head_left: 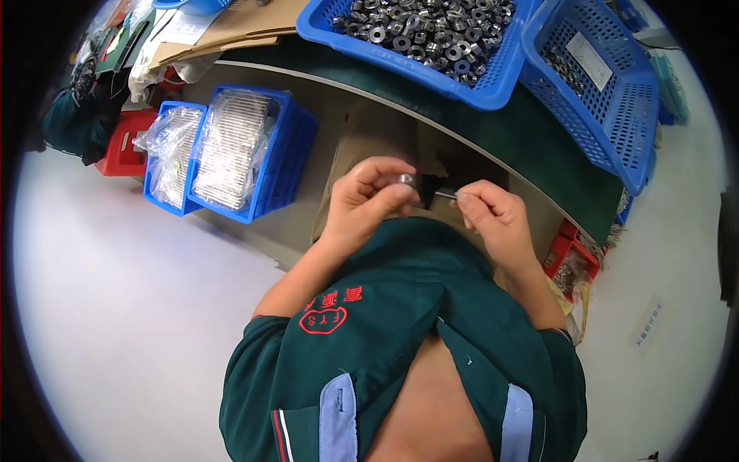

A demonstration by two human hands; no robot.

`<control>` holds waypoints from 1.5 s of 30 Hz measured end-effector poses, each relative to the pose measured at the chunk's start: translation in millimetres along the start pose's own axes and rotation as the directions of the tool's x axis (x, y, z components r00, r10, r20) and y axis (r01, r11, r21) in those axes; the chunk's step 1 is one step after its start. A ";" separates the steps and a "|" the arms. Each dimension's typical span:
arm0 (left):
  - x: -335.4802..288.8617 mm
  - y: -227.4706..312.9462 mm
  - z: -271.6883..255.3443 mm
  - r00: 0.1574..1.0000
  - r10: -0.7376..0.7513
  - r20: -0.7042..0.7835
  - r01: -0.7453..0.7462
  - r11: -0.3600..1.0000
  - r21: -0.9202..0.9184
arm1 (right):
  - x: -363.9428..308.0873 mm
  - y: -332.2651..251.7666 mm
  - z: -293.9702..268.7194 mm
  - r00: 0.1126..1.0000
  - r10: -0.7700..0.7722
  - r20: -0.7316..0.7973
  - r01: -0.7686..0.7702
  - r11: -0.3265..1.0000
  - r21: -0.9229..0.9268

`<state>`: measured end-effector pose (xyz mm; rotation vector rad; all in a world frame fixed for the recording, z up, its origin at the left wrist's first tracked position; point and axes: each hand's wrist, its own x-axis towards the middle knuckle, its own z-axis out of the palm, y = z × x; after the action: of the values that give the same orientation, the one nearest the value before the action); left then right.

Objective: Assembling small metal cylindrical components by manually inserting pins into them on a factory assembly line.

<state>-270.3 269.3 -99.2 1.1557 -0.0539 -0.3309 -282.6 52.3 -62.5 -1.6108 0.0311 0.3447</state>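
Observation:
My left hand is closed, pinching a small shiny metal ring-like part between thumb and fingers. Just to its right, my right hand is also closed and grips a thin metal rod. The rod's free end points left toward the metal part, with a gap between them. Both hands are above my lap, in front of the table edge. My fingers cover part of each piece.
On the green table, a blue basket holds many metal rings. A second blue basket tilts at the right. Blue bins with plastic-wrapped metal rods stand left; a red bin of small parts sits low right.

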 end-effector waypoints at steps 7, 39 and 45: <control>-1.2 -1.5 0.2 0.997 0.001 0.082 -0.007 0.997 0.072 | 11.7 -22.4 2.0 0.928 -0.367 0.065 0.361 0.841 -0.402; 3.2 5.5 3.5 0.909 0.283 0.306 -0.416 0.663 0.622 | 7.8 -18.7 6.1 0.973 -0.205 0.107 0.231 0.827 -0.513; 3.3 14.3 4.6 0.976 0.014 0.217 -0.137 0.816 0.562 | 8.6 -11.9 5.2 0.954 -0.273 0.122 0.295 0.791 -0.536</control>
<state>-264.9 269.4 -84.8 1.7148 -0.4057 -0.3734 -272.7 59.8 -53.1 -2.1463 -0.3726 0.1498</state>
